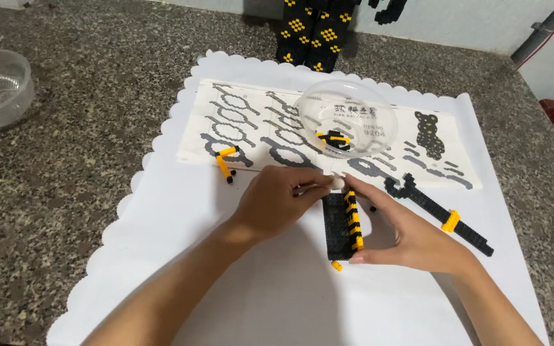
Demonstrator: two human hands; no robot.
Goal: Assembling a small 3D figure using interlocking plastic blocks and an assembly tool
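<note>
Both hands on the block strip (343,224), mid white sheet (277,301) on the worktop (65,179). Left hand (276,200) pinches its top end; right hand (411,237) grips its right side, thumb at the bottom end. Clear bowl (345,126) sits just beyond on the instruction sheet (251,128); black rod (440,214) to the right.

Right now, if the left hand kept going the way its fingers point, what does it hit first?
The left hand points right, at the top end of the black-and-yellow brick strip. It would meet the right hand's fingertips there almost at once; they look nearly touching, though depth is unclear.
</note>
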